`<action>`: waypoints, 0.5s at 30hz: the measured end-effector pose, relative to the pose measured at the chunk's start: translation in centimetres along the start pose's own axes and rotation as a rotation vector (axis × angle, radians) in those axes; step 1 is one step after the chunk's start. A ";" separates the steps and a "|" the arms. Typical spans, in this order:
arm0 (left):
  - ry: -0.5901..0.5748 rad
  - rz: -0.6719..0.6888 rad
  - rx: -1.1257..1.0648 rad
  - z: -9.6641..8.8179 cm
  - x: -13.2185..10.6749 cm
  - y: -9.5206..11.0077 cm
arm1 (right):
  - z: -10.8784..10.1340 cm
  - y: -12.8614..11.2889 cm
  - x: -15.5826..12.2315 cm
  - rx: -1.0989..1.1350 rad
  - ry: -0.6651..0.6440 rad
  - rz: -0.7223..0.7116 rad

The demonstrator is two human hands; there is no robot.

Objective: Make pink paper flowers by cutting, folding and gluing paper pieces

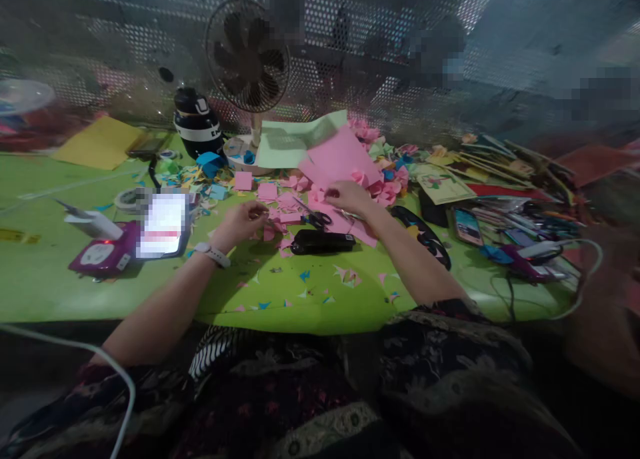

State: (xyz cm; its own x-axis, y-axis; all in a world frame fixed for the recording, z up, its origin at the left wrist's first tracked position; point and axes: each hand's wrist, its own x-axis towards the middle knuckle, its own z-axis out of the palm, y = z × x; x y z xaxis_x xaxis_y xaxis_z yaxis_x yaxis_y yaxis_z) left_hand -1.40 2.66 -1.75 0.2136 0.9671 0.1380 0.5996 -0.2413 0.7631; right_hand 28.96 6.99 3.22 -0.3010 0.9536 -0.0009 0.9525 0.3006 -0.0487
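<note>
My right hand (pixel 349 196) is closed on the lower edge of a large pink paper sheet (pixel 340 158), which stands tilted up off the green table (pixel 75 279). My left hand (pixel 244 220), with a white watch on the wrist, rests with curled fingers among small pink paper squares (pixel 267 191); what it pinches, if anything, I cannot make out. Scissors (pixel 314 216) lie between the two hands. A black stapler (pixel 323 242) lies just in front of them.
A phone (pixel 163 226) leans on a purple device at the left. A small fan (pixel 247 56) and a black bottle (pixel 197 122) stand at the back. Folded pink paper flowers (pixel 387 187), cards, pens and cables crowd the right side. Paper scraps litter the near edge.
</note>
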 end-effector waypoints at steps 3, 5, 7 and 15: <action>-0.006 -0.006 0.019 0.0 -0.1 0.1 | -0.1 -0.7 -0.6 -0.011 -0.201 0.016; -0.006 0.003 0.016 0.0 -0.1 0.1 | -0.2 -0.9 -0.7 -0.064 -0.205 0.035; -0.007 0.018 0.012 0.0 -0.1 0.0 | -0.3 -0.7 -0.7 -0.083 -0.203 0.034; 0.013 0.044 0.022 0.2 0.1 -0.2 | 0.2 1.0 -0.5 0.128 -0.396 0.056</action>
State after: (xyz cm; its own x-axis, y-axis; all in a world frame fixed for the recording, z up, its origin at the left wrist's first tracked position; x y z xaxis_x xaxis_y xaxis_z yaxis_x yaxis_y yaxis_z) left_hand -1.41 2.76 -2.02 0.2304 0.9563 0.1799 0.6069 -0.2857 0.7416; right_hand 30.03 6.75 3.02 -0.2669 0.8815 -0.3896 0.9621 0.2200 -0.1612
